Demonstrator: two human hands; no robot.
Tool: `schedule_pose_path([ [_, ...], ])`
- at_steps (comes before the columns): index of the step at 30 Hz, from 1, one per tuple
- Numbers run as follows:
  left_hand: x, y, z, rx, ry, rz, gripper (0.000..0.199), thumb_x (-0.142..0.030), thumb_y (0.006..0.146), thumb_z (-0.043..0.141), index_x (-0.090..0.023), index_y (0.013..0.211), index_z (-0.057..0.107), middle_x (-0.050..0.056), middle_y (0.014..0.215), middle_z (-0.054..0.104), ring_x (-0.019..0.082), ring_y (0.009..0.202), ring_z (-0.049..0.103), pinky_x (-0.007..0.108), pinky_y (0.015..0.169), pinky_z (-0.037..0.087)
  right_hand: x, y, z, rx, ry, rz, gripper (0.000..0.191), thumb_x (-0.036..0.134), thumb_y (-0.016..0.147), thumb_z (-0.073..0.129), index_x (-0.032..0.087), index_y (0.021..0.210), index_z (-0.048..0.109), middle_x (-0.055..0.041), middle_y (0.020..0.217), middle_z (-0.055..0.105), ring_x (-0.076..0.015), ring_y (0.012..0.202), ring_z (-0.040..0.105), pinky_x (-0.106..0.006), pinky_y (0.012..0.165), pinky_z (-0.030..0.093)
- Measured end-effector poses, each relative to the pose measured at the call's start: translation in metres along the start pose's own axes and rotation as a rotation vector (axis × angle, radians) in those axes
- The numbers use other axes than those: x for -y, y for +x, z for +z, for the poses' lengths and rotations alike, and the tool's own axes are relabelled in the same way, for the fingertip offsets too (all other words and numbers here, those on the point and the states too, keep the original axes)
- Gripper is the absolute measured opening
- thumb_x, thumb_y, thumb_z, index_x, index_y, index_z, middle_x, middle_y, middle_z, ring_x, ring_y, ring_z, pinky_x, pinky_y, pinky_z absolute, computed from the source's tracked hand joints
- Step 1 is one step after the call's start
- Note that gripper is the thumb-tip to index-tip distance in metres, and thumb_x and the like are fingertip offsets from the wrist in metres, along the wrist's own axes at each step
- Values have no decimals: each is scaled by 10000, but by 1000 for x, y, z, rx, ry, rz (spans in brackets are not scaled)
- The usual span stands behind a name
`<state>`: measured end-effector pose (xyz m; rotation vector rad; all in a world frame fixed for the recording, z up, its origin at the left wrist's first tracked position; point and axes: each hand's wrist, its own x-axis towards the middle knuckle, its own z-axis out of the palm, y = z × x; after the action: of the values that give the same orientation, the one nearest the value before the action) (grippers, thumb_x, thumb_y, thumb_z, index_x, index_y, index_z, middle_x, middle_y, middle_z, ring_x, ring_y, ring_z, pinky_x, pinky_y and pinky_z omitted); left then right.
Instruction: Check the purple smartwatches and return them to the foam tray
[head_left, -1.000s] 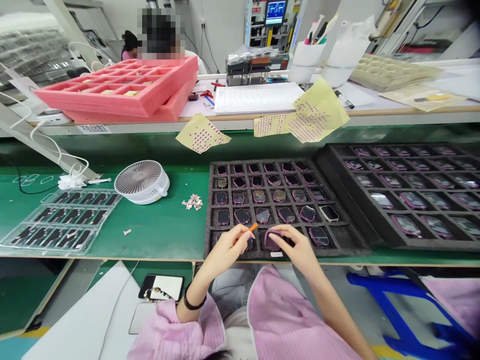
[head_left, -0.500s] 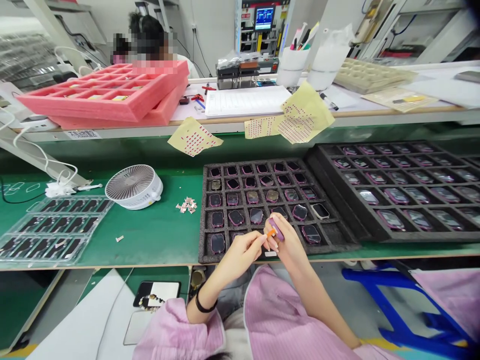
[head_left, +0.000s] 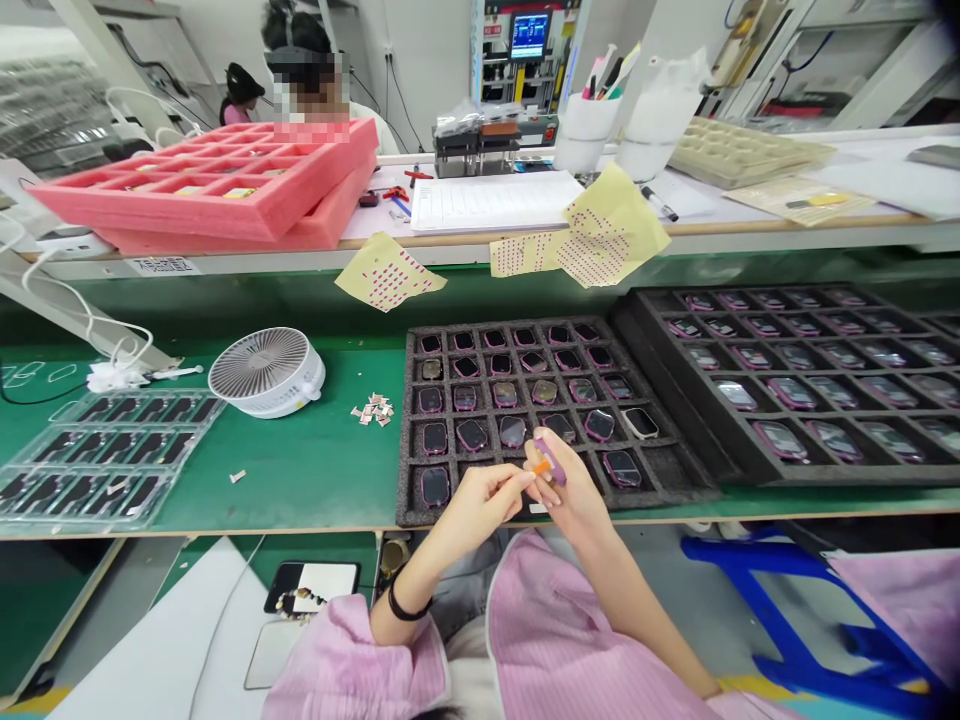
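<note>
Tabletop: the green tabletop (head_left: 315,480) lies before me, its far edge behind the trays.
Risk: I judge that a slip of the grip could drop the held piece onto the filled cells and scratch it.
Containers: a black foam tray (head_left: 675,485) holds purple-rimmed watch cases (head_left: 472,435), one per cell; a second black foam tray (head_left: 750,465) to its right holds more.
Hands: the left hand (head_left: 480,510) has its fingers together on an orange-tipped stick (head_left: 541,467); the right hand (head_left: 574,490) has its fingers clamped on a purple-rimmed piece (head_left: 551,462), held above the first tray.
</note>
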<state>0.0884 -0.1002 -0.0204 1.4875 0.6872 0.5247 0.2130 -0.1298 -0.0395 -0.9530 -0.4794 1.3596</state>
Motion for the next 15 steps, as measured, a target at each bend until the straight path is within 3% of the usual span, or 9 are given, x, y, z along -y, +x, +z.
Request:
schedule_pose_path([
  [3, -6, -1, 4, 57, -20, 23, 433, -459, 901, 450, -126, 660, 587, -58, 479, 372, 64, 453, 288, 217, 474, 247, -22, 1, 0, -35, 4, 38, 326, 437, 635, 799, 224, 770, 594, 65, 577, 525, -55, 384, 386, -185, 330, 292],
  [6, -10, -5, 4, -5, 62, 28, 416, -437, 903, 459, -131, 655, 593, -46, 507, 394, 70, 478, 319, 215, 482, 256, -32, 4, 3, -39, 84, 92, 367, 472, 591, 806, 228, 656, 539, 69, 518, 476, -75, 391, 394, -206, 349, 341],
  [10, -6, -11, -2, -54, 66, -12, 393, -426, 921, 436, -130, 743, 621, -61, 499, 381, 68, 461, 307, 210, 475, 251, -11, 7, 9, 4, 187, 68, 392, 422, 730, 729, 220, 608, 417, 105, 462, 334, -46, 329, 221, -182, 307, 268],
  [15, 1, -10, -3, -74, 58, -20, 401, -433, 931, 419, -133, 735, 598, -67, 489, 386, 68, 458, 311, 209, 487, 266, 11, 2, 13, 14, 189, -3, 328, 379, 766, 718, 221, 686, 442, 108, 483, 389, -42, 327, 235, -166, 319, 290],
])
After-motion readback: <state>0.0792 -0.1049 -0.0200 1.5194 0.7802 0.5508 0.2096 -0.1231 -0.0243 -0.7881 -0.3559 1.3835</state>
